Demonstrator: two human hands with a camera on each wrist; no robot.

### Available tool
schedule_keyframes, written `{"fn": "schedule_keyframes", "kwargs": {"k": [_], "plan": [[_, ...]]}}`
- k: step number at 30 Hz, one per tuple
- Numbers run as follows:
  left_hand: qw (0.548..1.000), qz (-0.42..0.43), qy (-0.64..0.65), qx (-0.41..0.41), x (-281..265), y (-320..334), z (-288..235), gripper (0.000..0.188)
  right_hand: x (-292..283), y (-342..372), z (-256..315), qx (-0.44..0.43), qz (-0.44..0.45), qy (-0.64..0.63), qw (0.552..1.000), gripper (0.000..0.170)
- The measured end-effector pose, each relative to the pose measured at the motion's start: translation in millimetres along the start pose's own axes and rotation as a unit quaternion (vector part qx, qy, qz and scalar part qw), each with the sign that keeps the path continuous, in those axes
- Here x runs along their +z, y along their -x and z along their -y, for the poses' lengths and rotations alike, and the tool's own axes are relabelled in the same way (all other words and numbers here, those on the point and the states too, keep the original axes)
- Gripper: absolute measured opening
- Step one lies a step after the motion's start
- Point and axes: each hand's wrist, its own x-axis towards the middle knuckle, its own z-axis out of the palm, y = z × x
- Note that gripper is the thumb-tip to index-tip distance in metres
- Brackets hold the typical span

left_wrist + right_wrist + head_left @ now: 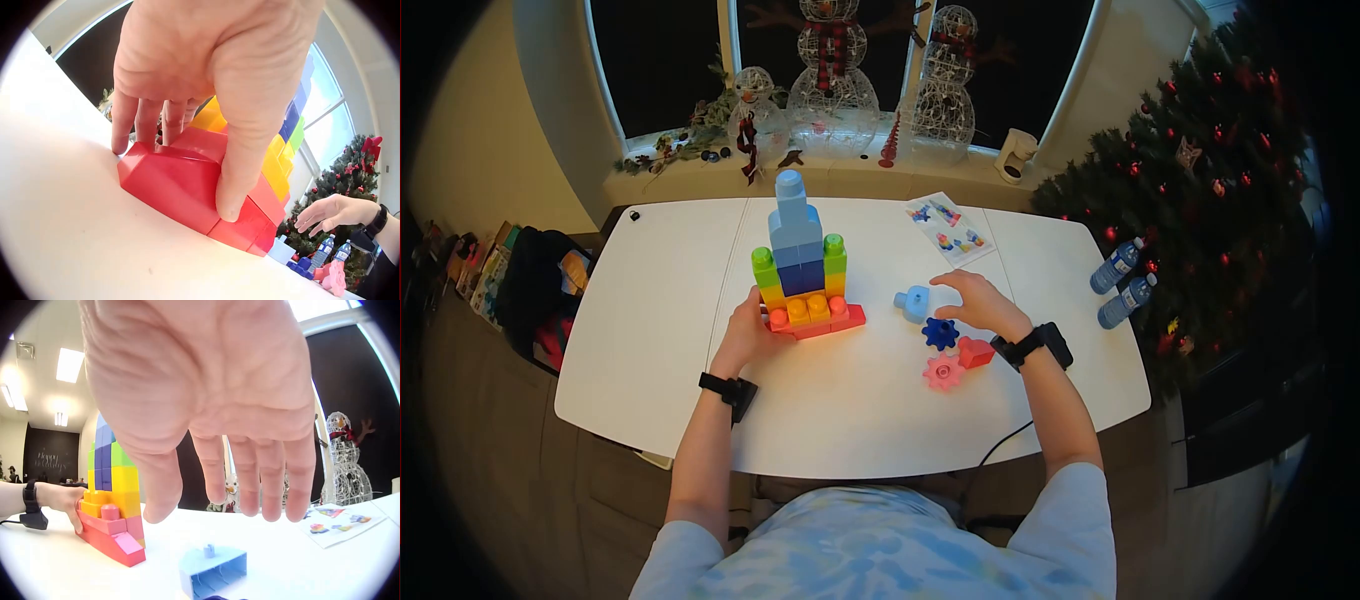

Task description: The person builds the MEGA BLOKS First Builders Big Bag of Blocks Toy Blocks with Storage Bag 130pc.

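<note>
A tower of toy blocks stands on the white table, with a red base [172, 187], yellow, green and dark blue blocks [802, 277] above and light blue ones on top. My left hand [745, 330] grips the left end of the red base, thumb on the near side and fingers on the far side. My right hand [980, 303] hovers above the table, holding nothing, its fingers spread and relaxed. Under and beside it lie a light blue block [214, 572], a dark blue gear [941, 334], a pink gear [943, 373] and a red block [975, 352].
A sheet with pictures [950, 230] lies at the back of the table [640, 330]. Two water bottles [1117, 266] stand at the right edge, by a decorated tree [1200, 170]. Wire snowmen [832, 90] stand on the windowsill. A cable [1006, 440] crosses the near edge.
</note>
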Motion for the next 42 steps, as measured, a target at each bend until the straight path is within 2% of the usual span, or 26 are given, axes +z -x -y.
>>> {"fn": "schedule_keyframes", "kwargs": {"k": [3, 7, 9, 10, 11, 12, 13, 15, 16, 18, 19, 20, 22, 24, 26, 30, 32, 36, 38, 42], "plan": [[0.999, -0.001, -0.038, 0.005, -3.4, -14.4, 7.6, 0.086, 16.7, -8.0, -21.4, -0.019, -0.008, -0.01, 1.0, 0.056], [0.998, -0.004, -0.051, 0.041, -5.6, -30.7, 15.3, 0.09, 32.2, -25.5, -16.9, -0.021, 0.014, -0.039, 0.999, 0.06], [0.999, 0.012, -0.04, -0.02, -8.0, -33.8, 9.9, 0.097, 42.0, -33.6, -13.1, -0.037, 0.005, -0.05, 0.998, 0.062], [0.999, 0.014, -0.042, -0.02, -7.5, -30.2, 7.4, 0.097, 46.9, -37.1, -11.7, -0.036, 0.003, -0.051, 0.998, 0.062], [0.981, -0.014, -0.189, -0.036, -7.2, -24.4, 5.2, 0.092, 51.1, -41.5, -10.3, -0.023, 0.031, -0.033, 0.999, 0.061], [0.941, -0.042, -0.332, -0.05, -8.5, -21.2, 1.2, 0.088, 54.5, -46.2, -12.5, -0.009, 0.058, -0.015, 0.998, 0.06], [0.94, -0.043, -0.335, -0.047, -10.5, -15.9, -13.1, 0.088, 59.1, -49.3, -16.4, -0.016, 0.046, -0.006, 0.999, 0.057], [0.889, 0.016, -0.437, -0.137, -10.5, -2.1, -42.7, 0.072, 58.5, -51.4, -28.0, -0.008, 0.032, 0.009, 0.999, 0.057], [0.888, 0.016, -0.438, -0.138, -7.2, 2.3, -55.4, 0.072, 57.1, -50.0, -31.9, -0.001, 0.022, 0.026, 0.999, 0.057], [0.871, 0.095, -0.475, -0.081, 4.1, 9.0, -76.8, 0.059, 47.5, -41.7, -37.1, 0.02, 0.008, 0.029, 0.999, 0.057], [0.864, 0.08, -0.493, -0.064, 15.8, 8.2, -81.2, 0.051, 41.7, -40.5, -40.3, 0.043, -0.009, 0.033, 0.998, 0.057], [0.865, 0.075, -0.492, -0.066, 25.5, 7.5, -88.7, 0.051, 39.6, -42.6, -44.5, 0.038, -0.01, 0.035, 0.999, 0.057], [0.865, 0.003, -0.498, -0.056, 40.9, 5.0, -104.3, 0.045, 40.4, -42.1, -50.9, 0.11, 0.029, 0.079, 0.99, 0.059], [0.87, -0.001, -0.491, -0.031, 47.6, 0.9, -109.3, 0.042, 44.2, -36.4, -57.2, 0.129, 0.03, 0.07, 0.989, 0.057], [0.88, 0.015, -0.475, 0.001, 56.6, -5.4, -110.9, 0.038, 48.6, -28.7, -62.9, 0.123, -0.011, 0.05, 0.991, 0.058], [0.885, 0.012, -0.466, 0.017, 76.3, -20.1, -70.0, 0.034, 41.0, -21.1, -61.4, 0.134, -0.005, 0.029, 0.991, 0.059], [0.884, -0.064, -0.462, 0.038, 80.0, -25.4, -42.9, 0.027, 36.2, -19.6, -59.9, 0.145, 0.018, 0.044, 0.988, 0.06], [0.873, -0.058, -0.484, -0.006, 62.2, -24.3, -26.8, 0.022, 33.9, -20.2, -60.6, 0.139, 0.028, 0.056, 0.988, 0.06], [0.894, -0.081, -0.441, 0.014, 52.7, -22.4, -26.4, 0.021, 34.3, -21.9, -59.5, 0.157, 0.043, 0.039, 0.986, 0.065], [0.899, -0.084, -0.429, 0.017, 47.1, -27.9, -14.9, 0.024, 40.0, -21.0, -63.2, 0.142, 0.02, 0.064, 0.988, 0.07]]}}
